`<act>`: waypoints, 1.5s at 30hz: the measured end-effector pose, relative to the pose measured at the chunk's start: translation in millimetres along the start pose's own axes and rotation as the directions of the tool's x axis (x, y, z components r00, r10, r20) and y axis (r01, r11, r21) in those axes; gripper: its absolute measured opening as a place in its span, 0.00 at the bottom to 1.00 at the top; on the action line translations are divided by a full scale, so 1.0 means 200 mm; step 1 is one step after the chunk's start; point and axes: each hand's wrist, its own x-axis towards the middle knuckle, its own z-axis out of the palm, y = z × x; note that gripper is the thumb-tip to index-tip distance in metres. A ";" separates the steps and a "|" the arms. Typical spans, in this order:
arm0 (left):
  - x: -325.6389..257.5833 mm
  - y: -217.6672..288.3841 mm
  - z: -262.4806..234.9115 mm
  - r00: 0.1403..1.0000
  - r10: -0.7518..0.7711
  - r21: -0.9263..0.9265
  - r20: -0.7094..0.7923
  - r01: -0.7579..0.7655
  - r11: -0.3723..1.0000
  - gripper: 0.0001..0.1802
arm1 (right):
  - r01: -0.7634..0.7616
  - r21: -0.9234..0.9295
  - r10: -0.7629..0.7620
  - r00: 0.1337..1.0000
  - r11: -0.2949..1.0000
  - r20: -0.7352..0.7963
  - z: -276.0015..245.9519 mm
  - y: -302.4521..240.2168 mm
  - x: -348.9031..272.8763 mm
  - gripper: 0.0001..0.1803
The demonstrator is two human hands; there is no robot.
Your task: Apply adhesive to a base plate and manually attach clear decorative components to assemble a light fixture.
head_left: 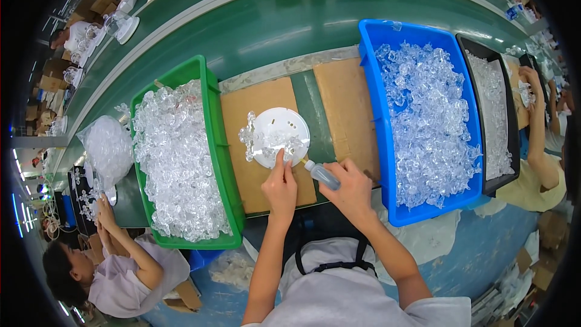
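In my right hand (353, 189) is a small clear squeeze bottle (325, 177), tilted so its narrow tip points up and left over the white round plate (264, 128). The thumb and fingers of my left hand (281, 190) close together at the plate's near edge, on a clear plastic piece (293, 146) beside the bottle's tip. A few small holes or specks show on the plate. Against its left rim lies a clear plastic flower-shaped part (247, 135). Under the plate is a cardboard sheet (233, 106).
A green bin (213, 145) of clear plastic parts stands at left, a blue bin (376, 118) of similar parts at right. Beyond the blue one is a black bin (513, 139). A second cardboard sheet (345, 103) lies by the blue bin. Co-workers sit on both sides.
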 end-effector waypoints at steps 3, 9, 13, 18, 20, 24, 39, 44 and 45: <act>0.00 0.00 0.00 1.000 0.007 -0.004 -0.010 -0.007 1.000 0.18 | -0.015 0.011 0.015 1.000 1.000 -0.022 0.00 0.01 0.01 0.15; 0.00 0.00 0.01 1.000 0.005 0.002 -0.015 -0.005 1.000 0.18 | -0.053 0.003 0.053 0.998 0.999 -0.037 -0.01 0.02 0.03 0.14; 0.01 0.01 0.00 1.000 0.000 0.010 -0.005 0.000 1.000 0.18 | -0.060 0.013 0.060 0.997 0.998 -0.041 0.01 0.02 0.04 0.14; 0.01 0.00 0.00 0.999 0.045 0.025 -0.025 -0.044 0.999 0.17 | -0.055 -0.001 0.055 0.998 0.998 0.008 0.00 0.01 0.01 0.14; 0.02 0.03 -0.01 0.998 0.061 0.060 -0.022 -0.059 0.996 0.17 | -0.056 0.008 0.056 0.998 0.998 0.019 0.00 0.00 -0.01 0.14; 0.01 0.05 -0.01 0.997 0.078 0.160 -0.003 -0.077 0.984 0.17 | -0.075 0.035 0.075 0.997 0.997 0.017 0.03 -0.01 -0.01 0.15; 0.02 0.06 -0.17 0.944 -0.328 -0.413 -0.018 0.292 0.863 0.21 | -0.064 0.166 0.047 0.993 0.984 0.107 0.06 -0.11 -0.09 0.16; 0.14 -0.02 -0.18 0.953 -0.282 -0.386 0.110 0.303 0.871 0.19 | -0.017 0.116 0.004 0.994 0.993 0.108 0.12 -0.14 -0.05 0.15; 0.15 -0.03 -0.19 0.952 -0.283 -0.386 0.114 0.305 0.871 0.19 | -0.002 0.105 -0.010 0.994 0.994 0.110 0.12 -0.15 -0.05 0.15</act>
